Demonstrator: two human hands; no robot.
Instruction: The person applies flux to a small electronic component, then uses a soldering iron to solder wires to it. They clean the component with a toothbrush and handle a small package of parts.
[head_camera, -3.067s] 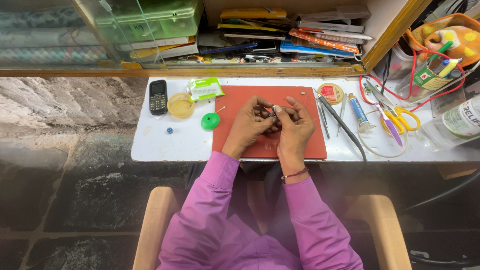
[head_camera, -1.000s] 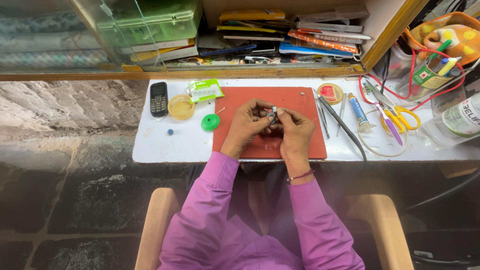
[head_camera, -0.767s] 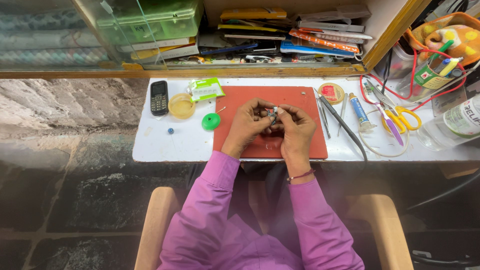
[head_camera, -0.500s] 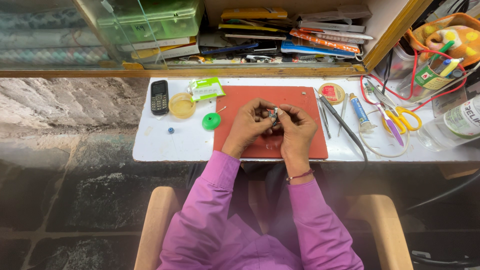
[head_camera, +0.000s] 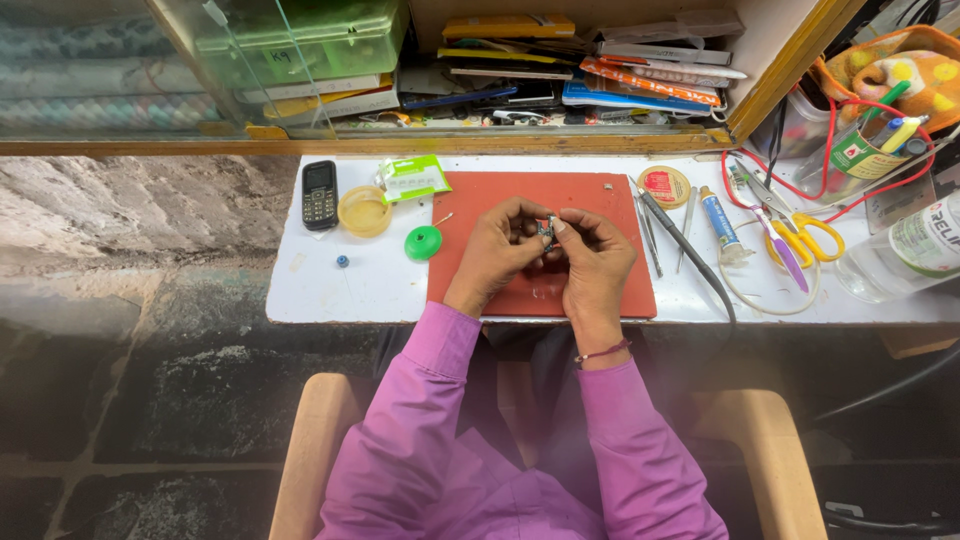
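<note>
Well, left hand (head_camera: 497, 245) & right hand (head_camera: 592, 262) both pinched on a tiny metal part (head_camera: 546, 231) over the red mat (head_camera: 520, 190). Prob light, stiff, easily dropped; grip by edges w/ fingertips

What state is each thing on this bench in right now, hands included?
small part: pinched between both hands over the mat
left hand: fingers closed on the part
right hand: fingers closed on the part
red mat: flat
phone: face up, screen dark
green cap: lying loose
scissors: lying flat
round tin: closed
</note>
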